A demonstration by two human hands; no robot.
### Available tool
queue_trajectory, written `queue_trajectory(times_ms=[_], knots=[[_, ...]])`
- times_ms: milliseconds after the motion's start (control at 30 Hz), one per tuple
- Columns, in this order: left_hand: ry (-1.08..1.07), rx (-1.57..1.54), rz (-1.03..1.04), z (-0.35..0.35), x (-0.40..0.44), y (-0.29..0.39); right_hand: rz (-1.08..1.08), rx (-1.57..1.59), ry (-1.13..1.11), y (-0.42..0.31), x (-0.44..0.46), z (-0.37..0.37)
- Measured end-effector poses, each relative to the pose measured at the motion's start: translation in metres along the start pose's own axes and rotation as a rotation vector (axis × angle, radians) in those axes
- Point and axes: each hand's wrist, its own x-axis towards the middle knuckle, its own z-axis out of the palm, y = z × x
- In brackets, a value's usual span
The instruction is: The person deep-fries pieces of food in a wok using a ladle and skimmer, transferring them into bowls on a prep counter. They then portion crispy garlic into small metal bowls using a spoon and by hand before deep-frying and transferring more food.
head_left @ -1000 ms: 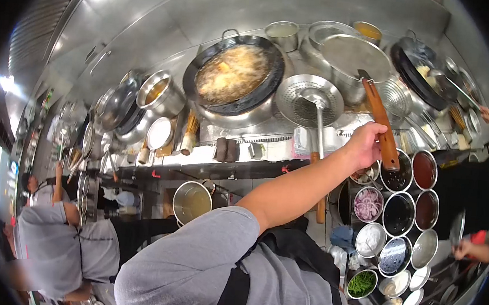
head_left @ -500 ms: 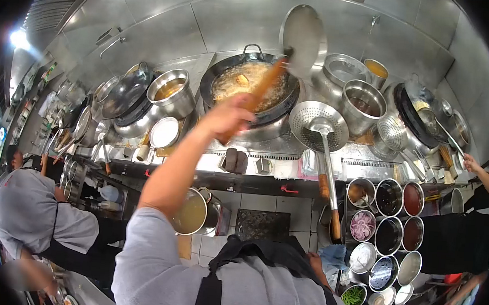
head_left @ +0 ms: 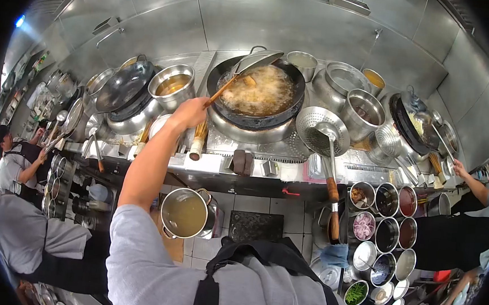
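Note:
My left hand [head_left: 191,113] is closed around the wooden handle of a wide, round skimmer [head_left: 262,61]. The skimmer's grey head is tilted over the back rim of a large black wok [head_left: 298,99]. Pale, foaming oil [head_left: 259,97] bubbles in the wok, with a golden-brown piece [head_left: 249,81] near the handle. Just right of my left hand, a bamboo brush [head_left: 198,141] lies on the counter edge. A perforated strainer [head_left: 309,123] with a ladle [head_left: 330,130] in it rests to the wok's right. My right hand is hidden.
A steel pot of amber liquid [head_left: 172,85] and another wok [head_left: 125,87] stand left. More pots [head_left: 365,107] are right. Below are a pot of cloudy liquid [head_left: 184,213] and several ingredient containers [head_left: 386,233]. Other people work at left [head_left: 22,165] and right [head_left: 474,185].
The skimmer has swung from raised against the back wall down over the wok. My left hand has shifted left, uncovering the brush. My right hand has gone out of sight.

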Motion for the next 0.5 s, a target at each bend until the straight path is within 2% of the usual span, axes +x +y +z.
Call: queue_trajectory(times_ms=[200, 267, 333, 400, 500], knots=[[0.087, 0.183, -0.013, 0.014, -0.021, -0.017, -0.247, -0.22, 0.059, -0.011, 0.014, -0.007], [0.101, 0.202, -0.015, 0.031, -0.016, -0.019, -0.213, -0.165, 0.084, -0.023, 0.026, -0.015], [0.087, 0.248, 0.007, 0.048, -0.015, -0.019, 0.22, 0.421, 0.005, -0.064, 0.053, -0.032], [0.069, 0.28, 0.017, 0.062, -0.018, -0.019, 0.683, 0.872, 0.091, -0.11, 0.078, -0.052], [0.09, 0.359, 0.027, 0.084, -0.03, -0.033, 0.696, 0.885, 0.088, -0.146, 0.096, -0.065]])
